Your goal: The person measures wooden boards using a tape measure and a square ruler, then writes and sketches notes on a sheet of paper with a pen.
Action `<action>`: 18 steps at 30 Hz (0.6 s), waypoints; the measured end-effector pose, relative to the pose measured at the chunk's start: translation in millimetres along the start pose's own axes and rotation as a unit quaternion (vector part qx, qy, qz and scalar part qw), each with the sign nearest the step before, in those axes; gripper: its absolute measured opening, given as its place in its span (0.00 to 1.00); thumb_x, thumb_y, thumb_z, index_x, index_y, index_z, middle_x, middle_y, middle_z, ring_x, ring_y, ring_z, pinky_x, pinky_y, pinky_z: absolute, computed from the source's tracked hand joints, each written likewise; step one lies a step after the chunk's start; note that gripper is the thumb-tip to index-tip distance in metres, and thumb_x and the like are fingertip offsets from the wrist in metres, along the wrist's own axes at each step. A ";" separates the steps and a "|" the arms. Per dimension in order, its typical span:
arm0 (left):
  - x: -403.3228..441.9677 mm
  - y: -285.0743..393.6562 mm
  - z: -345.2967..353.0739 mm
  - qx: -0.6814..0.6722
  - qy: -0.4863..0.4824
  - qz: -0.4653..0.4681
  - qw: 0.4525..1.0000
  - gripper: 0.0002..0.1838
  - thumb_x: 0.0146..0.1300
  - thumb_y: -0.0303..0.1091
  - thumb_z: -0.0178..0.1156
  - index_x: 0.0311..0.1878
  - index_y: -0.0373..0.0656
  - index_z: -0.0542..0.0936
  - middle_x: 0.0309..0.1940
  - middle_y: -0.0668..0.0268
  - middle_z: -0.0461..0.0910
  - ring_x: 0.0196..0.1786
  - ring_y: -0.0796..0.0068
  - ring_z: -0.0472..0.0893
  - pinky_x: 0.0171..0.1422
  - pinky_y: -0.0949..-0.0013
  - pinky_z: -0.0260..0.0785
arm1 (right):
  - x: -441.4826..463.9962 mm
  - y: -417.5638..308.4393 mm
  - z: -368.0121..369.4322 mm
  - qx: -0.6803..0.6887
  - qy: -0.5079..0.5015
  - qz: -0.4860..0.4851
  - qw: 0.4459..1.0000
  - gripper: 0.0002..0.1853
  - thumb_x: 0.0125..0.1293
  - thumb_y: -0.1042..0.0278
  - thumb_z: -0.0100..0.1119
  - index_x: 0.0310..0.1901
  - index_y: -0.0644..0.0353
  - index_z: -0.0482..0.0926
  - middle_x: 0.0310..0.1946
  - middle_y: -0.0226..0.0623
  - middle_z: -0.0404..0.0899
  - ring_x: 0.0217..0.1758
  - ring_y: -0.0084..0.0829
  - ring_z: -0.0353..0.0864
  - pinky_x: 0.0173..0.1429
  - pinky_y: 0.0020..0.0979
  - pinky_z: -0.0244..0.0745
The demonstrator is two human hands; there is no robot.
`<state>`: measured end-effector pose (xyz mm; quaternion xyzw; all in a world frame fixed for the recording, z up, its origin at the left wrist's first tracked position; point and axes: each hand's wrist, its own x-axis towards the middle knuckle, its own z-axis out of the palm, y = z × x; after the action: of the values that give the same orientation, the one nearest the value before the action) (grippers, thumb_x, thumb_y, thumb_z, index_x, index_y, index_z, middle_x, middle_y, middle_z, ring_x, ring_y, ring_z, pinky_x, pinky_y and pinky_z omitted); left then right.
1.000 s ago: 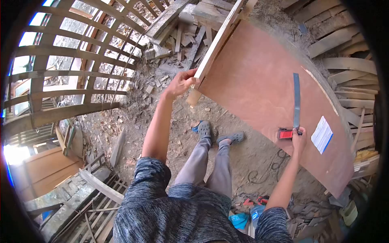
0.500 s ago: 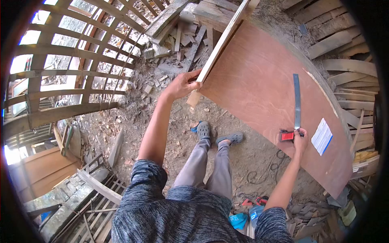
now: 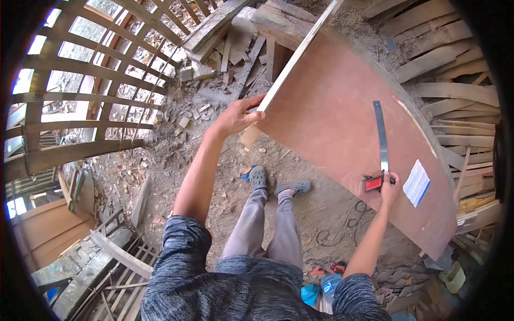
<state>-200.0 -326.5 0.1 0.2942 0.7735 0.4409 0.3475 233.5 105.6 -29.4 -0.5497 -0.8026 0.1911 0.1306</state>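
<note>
My left hand (image 3: pixel 238 115) is closed round the near end of a long pale wood strip (image 3: pixel 294 64), which runs away along the left edge of a reddish-brown plywood sheet (image 3: pixel 332 117). On the right part of the sheet, my right hand (image 3: pixel 390 186) grips a dark metal ruler (image 3: pixel 380 134) at its near end. The ruler points away from me across the sheet. A red and black tool (image 3: pixel 373 183) lies just left of my right fingers, touching or nearly touching them. A white paper with a blue edge (image 3: pixel 416 183) is on the sheet to the right.
A slatted wood frame (image 3: pixel 88 67) stands at the left. Scrap wood (image 3: pixel 230 56) is piled beyond my left hand. Curved wood pieces (image 3: pixel 455 93) line the right side. A dark cord (image 3: pixel 353 222), a blue bag (image 3: pixel 309 294) and a clear bottle (image 3: pixel 330 286) lie on the ground.
The view has shifted a little. The pale strip's near end now sits lower, and its angle against the sheet's edge has altered slightly. Both hands keep their holds.
</note>
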 end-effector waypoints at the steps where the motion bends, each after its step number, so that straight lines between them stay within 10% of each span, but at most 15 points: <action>1: -0.6 -1.0 0.4 -0.016 0.002 -0.005 1.000 0.39 0.62 0.52 0.63 0.76 0.48 0.73 0.66 0.54 0.83 0.66 0.60 0.82 0.72 0.57 0.71 | -0.5 -0.9 0.5 0.000 -0.002 0.007 1.000 0.19 0.68 0.54 0.69 0.48 0.64 0.83 0.42 0.43 0.86 0.47 0.38 0.84 0.56 0.39 0.77; 9: -11.0 -10.5 4.4 -0.113 -0.013 -0.023 0.993 0.45 0.63 0.62 0.65 0.76 0.40 0.73 0.60 0.58 0.84 0.60 0.69 0.82 0.68 0.63 0.73 | -1.6 -1.1 -1.6 -0.004 -0.007 0.010 1.000 0.17 0.69 0.57 0.70 0.46 0.64 0.84 0.41 0.42 0.87 0.46 0.37 0.84 0.56 0.38 0.78; 18: -8.3 -20.6 20.0 -0.158 0.012 -0.048 0.986 0.35 0.69 0.42 0.62 0.77 0.39 0.71 0.60 0.62 0.82 0.61 0.74 0.78 0.72 0.68 0.66 | -2.8 3.4 -3.7 0.032 -0.004 0.002 0.999 0.16 0.70 0.59 0.70 0.47 0.65 0.84 0.41 0.40 0.87 0.45 0.34 0.84 0.55 0.36 0.78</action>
<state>-182.3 -332.2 -23.2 0.1933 0.7116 0.5436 0.4008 238.9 104.8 -27.6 -0.5458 -0.7956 0.2197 0.1445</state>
